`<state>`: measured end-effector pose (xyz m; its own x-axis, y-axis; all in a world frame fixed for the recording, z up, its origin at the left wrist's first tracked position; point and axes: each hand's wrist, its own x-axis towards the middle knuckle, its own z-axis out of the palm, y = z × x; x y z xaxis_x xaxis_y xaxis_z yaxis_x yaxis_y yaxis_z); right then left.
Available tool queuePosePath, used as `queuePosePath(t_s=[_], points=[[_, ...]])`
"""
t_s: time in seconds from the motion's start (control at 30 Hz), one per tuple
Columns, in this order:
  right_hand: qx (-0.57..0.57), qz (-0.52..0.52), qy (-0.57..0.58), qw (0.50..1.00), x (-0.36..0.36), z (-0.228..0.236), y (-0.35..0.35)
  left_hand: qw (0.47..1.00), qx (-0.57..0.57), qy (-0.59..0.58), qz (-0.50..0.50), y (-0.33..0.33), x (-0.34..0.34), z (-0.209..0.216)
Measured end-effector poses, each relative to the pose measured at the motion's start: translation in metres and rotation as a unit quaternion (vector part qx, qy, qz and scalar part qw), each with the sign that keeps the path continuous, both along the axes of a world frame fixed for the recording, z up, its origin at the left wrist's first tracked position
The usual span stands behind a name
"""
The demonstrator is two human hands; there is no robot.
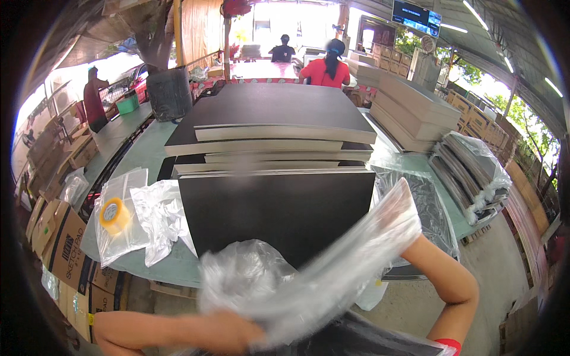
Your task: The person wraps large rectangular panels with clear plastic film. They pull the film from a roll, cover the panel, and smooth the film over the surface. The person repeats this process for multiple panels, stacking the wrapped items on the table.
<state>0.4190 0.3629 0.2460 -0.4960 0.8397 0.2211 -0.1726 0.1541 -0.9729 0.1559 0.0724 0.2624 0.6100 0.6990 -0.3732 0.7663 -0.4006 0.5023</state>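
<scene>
Right now the person is stretching a clear plastic bag (314,261) between both arms over the near edge of a dark board (279,207) lying on the green table (148,154); the left hand (231,333) is clenching the crumpled lower end, forearm lying almost level along the bottom of the view. Meanwhile the right arm is bending sharply at the elbow and reaching up, its hand hiding inside the blurred upper end, so whether it is gripping I cannot tell
</scene>
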Motion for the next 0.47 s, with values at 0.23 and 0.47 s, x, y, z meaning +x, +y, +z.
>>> queuePosePath(t_s=[0.23, 0.47], points=[[0.446, 0.232, -0.465, 0.729, -0.038, 0.091, -0.1, 0.922, 0.049, 0.362, 0.124, -0.033, -0.114, -0.096], [0.424, -0.117, -0.343, 0.83, -0.039, 0.073, -0.019, 0.54, 0.194, -0.448, 0.685, -0.054, -0.128, 0.009]])
